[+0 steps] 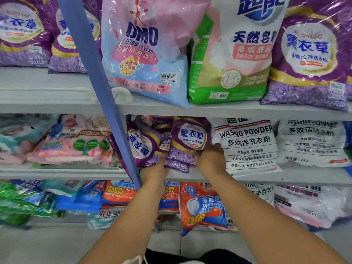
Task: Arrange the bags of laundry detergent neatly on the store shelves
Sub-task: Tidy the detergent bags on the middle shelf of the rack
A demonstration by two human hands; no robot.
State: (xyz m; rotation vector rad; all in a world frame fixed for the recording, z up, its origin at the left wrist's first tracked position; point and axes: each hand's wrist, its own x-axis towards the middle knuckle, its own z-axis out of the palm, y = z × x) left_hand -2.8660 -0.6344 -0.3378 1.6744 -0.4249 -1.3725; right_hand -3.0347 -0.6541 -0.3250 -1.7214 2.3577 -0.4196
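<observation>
- We see both hands reaching onto the middle shelf [57, 171] of a store rack, on either side of one small purple bag [187, 141] of laundry detergent.
- The right hand [210, 159] grips the bag's lower right edge, fingers curled round it.
- The left hand [154, 173] is at the bag's lower left corner and touches it; its fingers are hidden behind the bag and the neighbouring packs, so we cannot tell whether they clamp anything.
- The held bag stands upright, label facing us, just right of the blue upright post [99, 88].
- To its left lies a jumble of purple bags [142, 147], tilted and overlapping, one with its label turned sideways.
- To its right, touching the right hand, leans a white bag [249, 145] marked WASHING POWDER, with a second white bag [312, 142] beside it.
- On the top shelf [38, 86] stand a pink-and-blue OMO bag [144, 52], a green-and-white bag [234, 54] and a large purple bag [312, 54].
- On the bottom shelf, orange-and-blue bags [202, 203] lie loosely stacked below the hands.
</observation>
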